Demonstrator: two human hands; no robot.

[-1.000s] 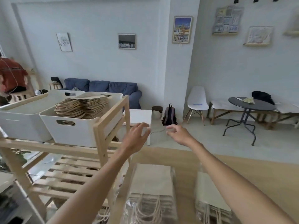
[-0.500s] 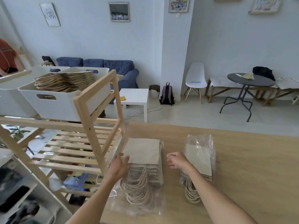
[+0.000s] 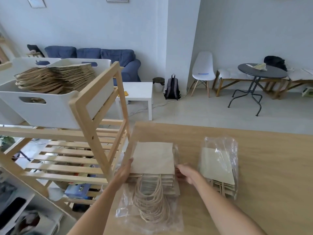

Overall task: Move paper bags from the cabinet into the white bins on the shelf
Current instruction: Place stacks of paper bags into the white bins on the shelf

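Observation:
A stack of brown paper bags [image 3: 153,158] with twine handles lies on clear plastic wrap on the wooden cabinet top [image 3: 271,167]. My left hand [image 3: 124,172] presses the stack's left edge and my right hand [image 3: 185,173] grips its right edge. A second, thinner pack of bags [image 3: 218,165] in plastic lies to the right. On the wooden shelf [image 3: 94,133] at the left stands a white bin [image 3: 50,109] piled with brown paper bags [image 3: 55,78]. Another white bin [image 3: 22,61] sits behind it.
The shelf's lower slatted level [image 3: 67,160] is open. Beyond the cabinet are a white side table [image 3: 138,92], a backpack [image 3: 171,87], a white chair [image 3: 203,70], a dark round table [image 3: 262,73] and a blue sofa [image 3: 101,56].
My view has tilted down from the room to the cabinet top. Both hands dropped from mid-air onto the left stack of paper bags and now clasp its two sides.

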